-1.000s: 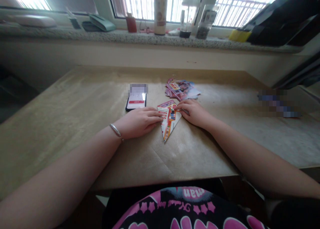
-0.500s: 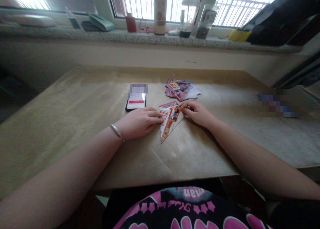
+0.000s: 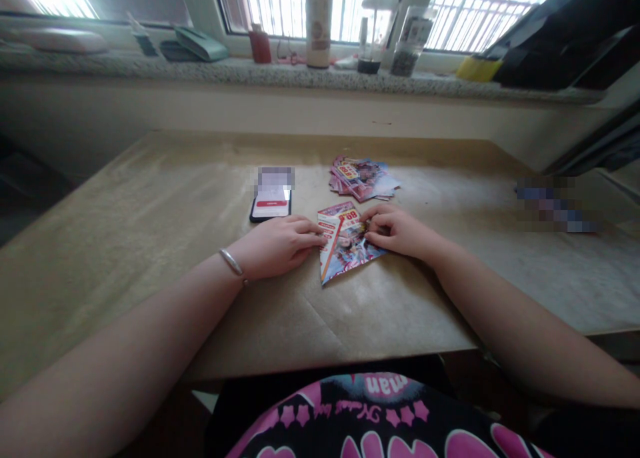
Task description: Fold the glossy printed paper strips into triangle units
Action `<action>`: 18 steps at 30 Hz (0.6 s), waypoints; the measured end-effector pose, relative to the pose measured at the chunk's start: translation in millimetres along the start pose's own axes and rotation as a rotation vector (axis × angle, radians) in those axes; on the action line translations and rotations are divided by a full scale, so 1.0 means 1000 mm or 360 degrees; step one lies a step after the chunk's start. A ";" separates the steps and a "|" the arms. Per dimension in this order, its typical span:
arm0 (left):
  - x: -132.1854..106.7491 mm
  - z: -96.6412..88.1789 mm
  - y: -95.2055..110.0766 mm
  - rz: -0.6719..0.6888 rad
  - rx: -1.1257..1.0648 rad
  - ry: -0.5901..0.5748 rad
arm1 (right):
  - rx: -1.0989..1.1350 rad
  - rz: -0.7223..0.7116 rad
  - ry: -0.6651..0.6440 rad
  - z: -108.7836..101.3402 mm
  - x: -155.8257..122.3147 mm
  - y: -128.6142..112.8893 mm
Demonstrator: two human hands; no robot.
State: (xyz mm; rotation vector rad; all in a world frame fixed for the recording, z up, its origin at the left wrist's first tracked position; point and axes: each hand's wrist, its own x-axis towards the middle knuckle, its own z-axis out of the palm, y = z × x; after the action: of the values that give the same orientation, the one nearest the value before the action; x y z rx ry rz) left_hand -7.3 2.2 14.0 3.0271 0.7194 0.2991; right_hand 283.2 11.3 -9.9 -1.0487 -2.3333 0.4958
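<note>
A colourful printed paper [image 3: 345, 248], partly folded, lies on the brown paper-covered table [image 3: 150, 231] in front of me. My left hand [image 3: 280, 243], with a silver bangle at the wrist, rests on the table and presses the paper's left edge with its fingertips. My right hand [image 3: 397, 230] pinches the paper's right flap, fingers closed on it. The flap lies spread out to the right.
A phone [image 3: 271, 203] with a lit screen lies just beyond my left hand. A pile of similar printed papers [image 3: 361, 177] sits behind the folded one. The window sill [image 3: 300, 75] holds bottles, a jar and small items. Dark bags stand at the right.
My right hand has pulled the right flap open, so the narrow folded triangle now shows a wider printed face. My left hand has stayed in place.
</note>
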 end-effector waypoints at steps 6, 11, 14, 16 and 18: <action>0.000 -0.001 0.001 0.0001 -0.0005 -0.0011 | -0.0297 -0.0162 -0.0048 0.002 -0.003 -0.006; 0.001 -0.001 0.002 0.0008 0.0001 0.0026 | -0.0580 -0.0114 -0.0129 0.008 -0.001 -0.021; 0.002 -0.001 0.002 0.0011 -0.0004 0.0036 | -0.0723 -0.0046 -0.0151 0.012 0.001 -0.029; 0.002 -0.001 0.002 0.0008 -0.0012 0.0028 | -0.0797 -0.0001 -0.0152 0.014 0.003 -0.034; 0.002 0.000 0.001 0.0000 -0.0018 0.0016 | -0.0837 0.0053 -0.0153 0.017 0.004 -0.038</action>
State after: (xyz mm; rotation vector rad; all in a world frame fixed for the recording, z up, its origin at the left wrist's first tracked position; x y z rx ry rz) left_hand -5.2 1.8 14.5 3.0170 0.7156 0.3176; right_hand 248.9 -11.2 -1.8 -1.3179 -2.6051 -0.0725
